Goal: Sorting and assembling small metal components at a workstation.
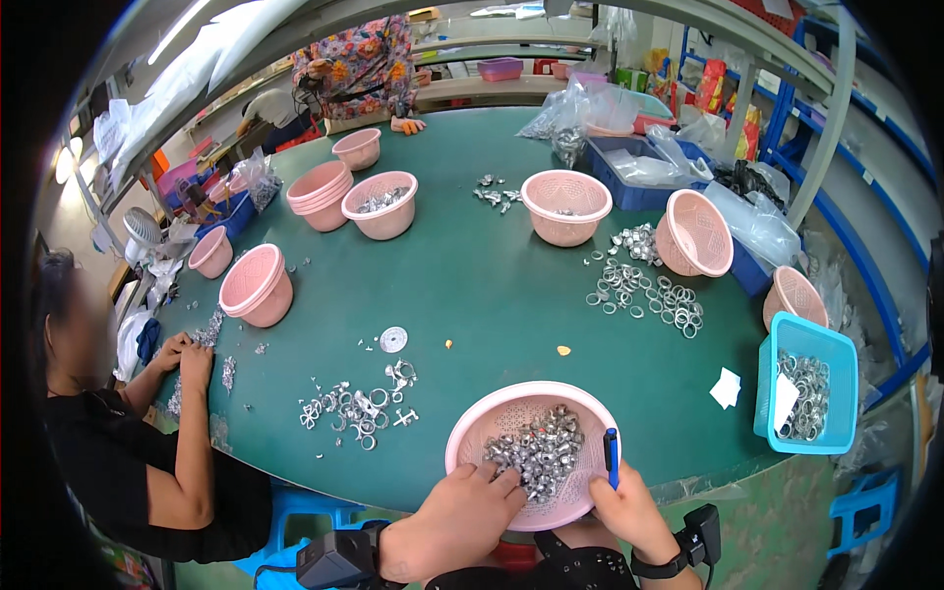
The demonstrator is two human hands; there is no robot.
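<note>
The pink basin (pixel 482 418) I hold is plastic, smooth along its rim and pierced like lace through the wall, with a soft sheen. The small pieces (pixel 546 442) inside it are silvery metal, glossy enough to glint. By my right hand (pixel 627 503), the blue pen (pixel 612 457) has smooth, shiny plastic. My tabletop (pixel 472 285) is smooth and mostly matt green. The loose rings (pixel 678 305) look like bright, polished metal; the pale disc (pixel 393 339) may be metal too, but it is too small for me to be sure. The turquoise basket (pixel 846 388) is glossy plastic, the white slip (pixel 726 388) matt paper, the clear bags (pixel 595 103) crinkled, shiny film.
</note>
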